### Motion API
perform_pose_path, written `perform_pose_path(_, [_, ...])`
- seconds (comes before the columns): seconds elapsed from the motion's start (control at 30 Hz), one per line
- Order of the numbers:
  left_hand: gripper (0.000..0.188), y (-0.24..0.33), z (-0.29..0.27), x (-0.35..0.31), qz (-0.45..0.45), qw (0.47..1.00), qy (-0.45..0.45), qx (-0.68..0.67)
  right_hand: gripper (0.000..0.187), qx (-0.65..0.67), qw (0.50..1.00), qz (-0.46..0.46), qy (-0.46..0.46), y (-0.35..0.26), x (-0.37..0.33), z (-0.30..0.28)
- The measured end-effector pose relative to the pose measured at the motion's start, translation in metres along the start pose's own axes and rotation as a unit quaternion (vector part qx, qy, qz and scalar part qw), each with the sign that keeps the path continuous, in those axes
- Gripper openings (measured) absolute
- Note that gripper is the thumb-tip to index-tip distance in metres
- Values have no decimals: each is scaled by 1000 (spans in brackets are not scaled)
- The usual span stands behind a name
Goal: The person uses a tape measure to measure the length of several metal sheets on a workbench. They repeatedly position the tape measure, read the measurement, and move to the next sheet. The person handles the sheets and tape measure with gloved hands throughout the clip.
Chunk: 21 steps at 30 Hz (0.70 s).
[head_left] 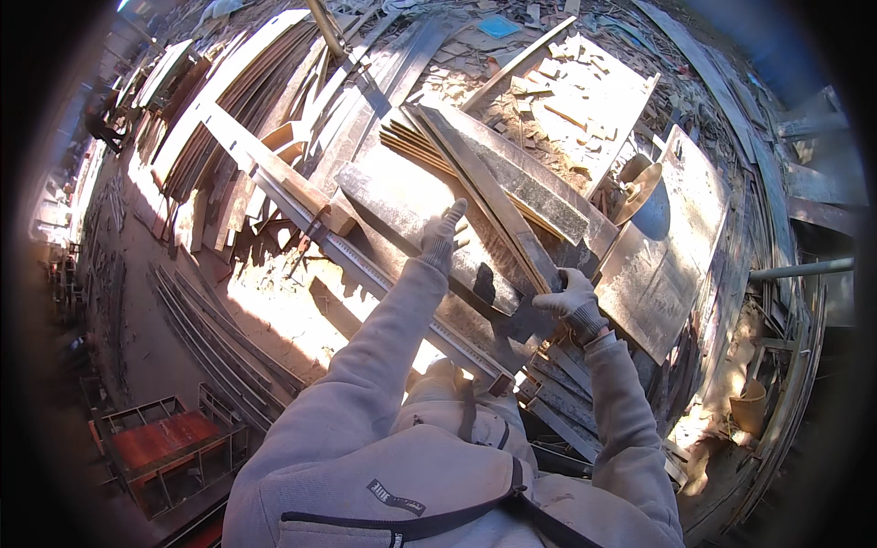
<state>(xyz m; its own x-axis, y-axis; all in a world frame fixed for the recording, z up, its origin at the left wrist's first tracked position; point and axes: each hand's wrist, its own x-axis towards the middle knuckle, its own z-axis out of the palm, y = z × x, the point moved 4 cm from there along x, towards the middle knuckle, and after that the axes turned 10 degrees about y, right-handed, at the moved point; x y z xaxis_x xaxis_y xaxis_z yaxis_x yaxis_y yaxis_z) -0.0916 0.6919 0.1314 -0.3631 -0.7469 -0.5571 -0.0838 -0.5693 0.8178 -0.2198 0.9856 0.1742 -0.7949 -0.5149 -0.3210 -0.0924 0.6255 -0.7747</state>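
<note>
Both my hands wear pale work gloves. My right hand [575, 301] is closed round the near end of a long wooden board [489, 196], which slants away to the far left across the metal worktable [393, 196]. It may be more than one strip laid together. To the left of the board, my left hand [442, 239] is over the table with its fingers apart and nothing in it. Beside the board lie several thin wooden strips [416, 146] and a thick metal bar [539, 205].
Right of the board, a round disc like a saw blade [638, 194] stands up from the table. A rail with a measuring scale [352, 260] runs along the left. Wood offcuts [566, 100] are heaped beyond, stacked boards [228, 82] lie far left, and a red-topped cart [164, 445] stands lower left.
</note>
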Motion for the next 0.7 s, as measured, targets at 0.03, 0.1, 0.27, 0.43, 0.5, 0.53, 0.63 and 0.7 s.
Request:
perform_pose_path(0.03, [100,6,12,5,-40,997,-15,-58,92,-27,999,24,-13,11,-30,0])
perform_pose_path(0.1, [105,16,43,5,-68,974,-110,-189,97,-39,998,52,6,34,-94,5])
perform_pose_path(0.27, [40,-34,95,-58,-143,972,-138,-129,102,-47,994,73,68,67,-203,12])
perform_pose_path(0.43, [31,-68,132,-142,-184,962,-195,-51,108,-14,990,91,105,84,-261,7])
perform_pose_path(0.5, [28,-68,142,-165,-170,959,-224,-14,116,-22,988,93,125,91,-273,7])
perform_pose_path(0.53, [29,-70,146,-174,-181,957,-225,-2,118,-18,986,107,128,95,-278,7])
perform_pose_path(0.63, [31,-73,157,-194,-170,954,-246,8,122,-6,982,114,150,103,-285,9])
perform_pose_path(0.7, [30,-76,164,-199,-172,952,-254,-8,124,-12,980,114,162,105,-288,9])
